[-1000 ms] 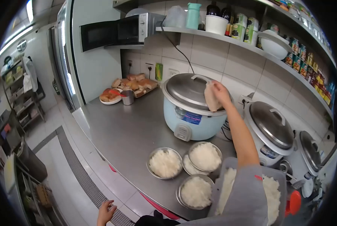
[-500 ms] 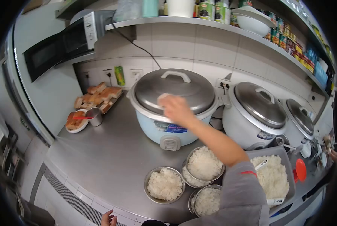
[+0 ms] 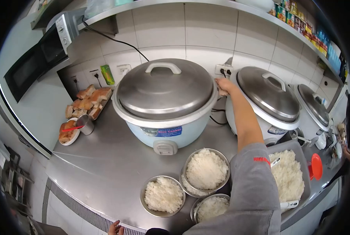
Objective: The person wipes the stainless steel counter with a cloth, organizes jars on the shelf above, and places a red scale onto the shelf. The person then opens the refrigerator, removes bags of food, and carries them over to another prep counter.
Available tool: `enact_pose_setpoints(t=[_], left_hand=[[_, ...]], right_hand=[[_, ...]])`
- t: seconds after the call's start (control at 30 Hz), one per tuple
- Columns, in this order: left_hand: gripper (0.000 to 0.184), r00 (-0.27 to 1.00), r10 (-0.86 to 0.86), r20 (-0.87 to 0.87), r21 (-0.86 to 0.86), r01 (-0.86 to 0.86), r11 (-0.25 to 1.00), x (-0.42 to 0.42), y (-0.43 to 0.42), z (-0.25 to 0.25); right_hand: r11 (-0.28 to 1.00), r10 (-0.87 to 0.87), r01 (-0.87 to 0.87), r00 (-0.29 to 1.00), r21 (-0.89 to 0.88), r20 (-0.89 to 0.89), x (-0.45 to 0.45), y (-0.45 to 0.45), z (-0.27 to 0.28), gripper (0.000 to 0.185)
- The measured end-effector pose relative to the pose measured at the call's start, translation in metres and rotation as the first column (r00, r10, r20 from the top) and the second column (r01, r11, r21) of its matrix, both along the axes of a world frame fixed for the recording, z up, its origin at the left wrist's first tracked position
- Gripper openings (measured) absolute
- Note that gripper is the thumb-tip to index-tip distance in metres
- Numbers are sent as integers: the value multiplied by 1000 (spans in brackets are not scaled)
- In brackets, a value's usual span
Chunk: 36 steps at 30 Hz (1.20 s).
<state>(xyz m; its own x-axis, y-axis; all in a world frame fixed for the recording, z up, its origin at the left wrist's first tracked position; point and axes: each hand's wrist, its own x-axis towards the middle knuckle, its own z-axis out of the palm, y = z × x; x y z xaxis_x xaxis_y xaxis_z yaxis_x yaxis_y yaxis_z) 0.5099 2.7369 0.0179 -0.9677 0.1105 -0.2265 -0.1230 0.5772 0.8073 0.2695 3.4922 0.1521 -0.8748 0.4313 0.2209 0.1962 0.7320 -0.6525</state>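
Note:
The large light-blue rice cooker (image 3: 168, 135) stands on the steel counter, its domed metal lid (image 3: 165, 94) on top. At the cooker's right side my right hand (image 3: 224, 86) is closed by the side handle, which it covers. Something pale shows under the fingers; I cannot make out what it is. My left hand (image 3: 115, 228) hangs low at the bottom edge, only partly in view, fingers loosely apart with nothing in them. Between me and the cooker are metal bowls heaped with rice, one bowl (image 3: 162, 196) on the left and another bowl (image 3: 207, 169) stacked on one below.
Two more rice cookers, the nearer one (image 3: 257, 102) and a farther one (image 3: 312, 105), stand to the right. A grey tub (image 3: 305, 156) of rice sits by my right arm. Bread-like browned pieces (image 3: 89, 101) and a metal cup (image 3: 85, 124) are at left. A shelf (image 3: 159, 3) runs overhead.
My right hand has moved from the front of the lid to the cooker's right side handle. The view has shifted closer to the cooker. My left hand remains low.

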Motion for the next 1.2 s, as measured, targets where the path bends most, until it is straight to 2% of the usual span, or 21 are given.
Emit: enact_pose_setpoints(t=[0.03,0.1,0.13,0.17,0.27,0.3,0.4,0.47,0.5,0.53,0.6,0.63,0.73,0.77,0.87,0.97,1.0,1.07,1.1,1.13,1.2], left_hand=[[35,1000,7,25,11,-8,1000,1,5,7],[38,998,-41,39,-37,42,998,3,-2,2],[34,999,45,-25,14,-44,999,2,-6,-9],[33,998,36,-47,18,-35,999,4,-4,-5],[33,997,3,-80,46,1,999,8,-8,-12],[33,998,5,-66,49,-2,999,7,-6,-12],[31,997,-10,-72,22,11,1000,-1,8,-3],[31,994,14,-104,36,-10,999,-5,23,4],[30,993,20,-118,42,-15,999,-8,31,9],[30,991,12,-133,42,-6,999,-9,37,11],[29,987,0,-159,40,6,999,-9,46,14],[29,989,-2,-151,40,8,999,-8,49,16],[29,989,-11,-149,53,19,998,1,35,-1],[26,995,20,-98,44,-15,999,4,27,-8],[25,997,63,-46,107,-58,993,3,27,-9],[27,999,36,17,188,-38,981,-15,53,-8],[28,999,24,37,191,-30,981,-25,63,-7],[29,968,137,211,332,-203,921,-39,108,7],[30,942,91,323,390,-220,894,-48,119,2],[30,905,44,424,445,-250,860,-57,124,-8],[22,906,1,423,462,-217,860,-67,127,-30]], right_hand=[[998,48,-43,994,-53,99,9,-5,7,31],[988,43,-65,988,142,150,21,-15,12,32],[968,38,-82,983,238,181,29,-18,11,33],[944,144,-145,989,296,28,41,-20,10,36],[938,281,-317,932,143,228,73,-16,35,34],[925,213,-302,914,229,344,86,-38,62,34],[920,130,-148,989,363,73,68,-20,88,32],[991,-5,10,999,135,-40,60,-33,90,26],[970,-42,33,999,242,31,56,-34,82,25],[936,-84,45,992,348,97,51,-35,74,23],[519,-245,-214,891,828,383,47,-43,34,23],[628,-322,-112,863,770,389,42,-55,26,25],[496,-178,105,984,862,-17,81,-73,-24,34],[496,-117,123,990,860,-74,107,-82,-34,38],[682,70,-143,989,717,130,162,-74,-72,31],[865,174,-297,934,405,312,172,-47,-117,37],[863,157,-322,903,390,399,170,-45,-129,35],[855,142,-389,812,343,565,158,-48,-158,33],[820,174,-488,711,299,682,144,-28,-190,32],[851,156,-448,712,273,684,142,-27,-192,33],[900,122,-375,704,221,699,137,-42,-176,35]])
